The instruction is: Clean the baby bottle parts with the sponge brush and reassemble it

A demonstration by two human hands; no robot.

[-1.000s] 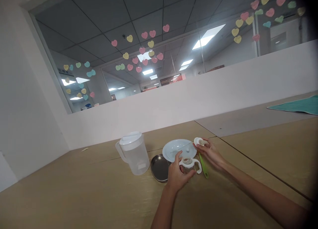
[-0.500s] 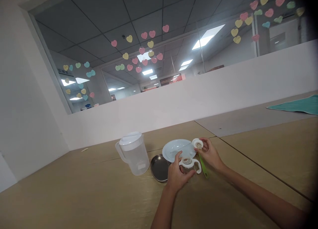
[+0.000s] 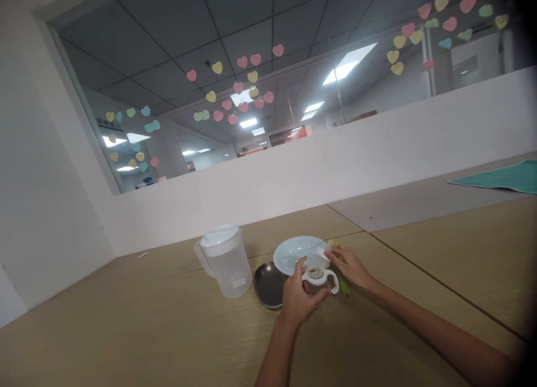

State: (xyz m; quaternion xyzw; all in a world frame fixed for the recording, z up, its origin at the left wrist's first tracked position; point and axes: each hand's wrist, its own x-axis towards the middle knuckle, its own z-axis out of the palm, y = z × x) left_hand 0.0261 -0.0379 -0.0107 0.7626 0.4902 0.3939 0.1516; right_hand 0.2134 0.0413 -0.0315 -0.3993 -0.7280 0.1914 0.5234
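Note:
My left hand (image 3: 298, 295) is closed around a small clear jar with a white collar and a white side handle (image 3: 334, 281). The jar's round mouth is uncovered and faces up. Just above and to the right, my right hand (image 3: 351, 268) grips the white lid (image 3: 323, 253) by its edge, tilted and apart from the jar. A light blue plate (image 3: 289, 247) lies behind both hands. Below my right hand, a green handle (image 3: 344, 288) shows, its other end partly hidden. A round metal dish (image 3: 267, 283) sits left of my left hand, which covers its right edge.
A clear plastic pitcher with a white lid (image 3: 230, 264) stands left of the dish. At the far right lies a teal cloth (image 3: 503, 177). A low white wall (image 3: 268, 180) with a window above it bounds the table's back.
My right hand has turned the lid over and moved it slightly left and down; its underside no longer faces me. My left hand and the jar have barely moved.

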